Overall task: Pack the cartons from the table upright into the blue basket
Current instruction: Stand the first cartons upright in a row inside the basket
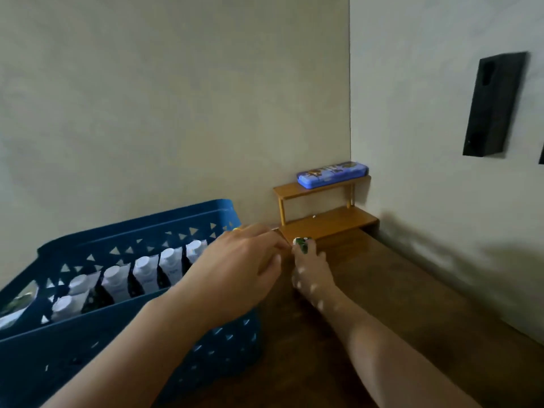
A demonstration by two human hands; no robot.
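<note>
So the blue plastic basket with triangle cut-outs (141, 228) sits at the left on the dark wooden surface (412, 319), already lined with white-capped cartons (141, 272) standing upright in rows, caps up, which I'd guess keeps them snug. The right hand (310, 270) is wrapped around one more green-and-white carton (301, 244), which pokes out just beyond its fingers, right of the basket near the small wooden shelf (326, 222). The left hand (238, 266) hovers beside it, fingers loose, gripping nothing as far as I can see.
</note>
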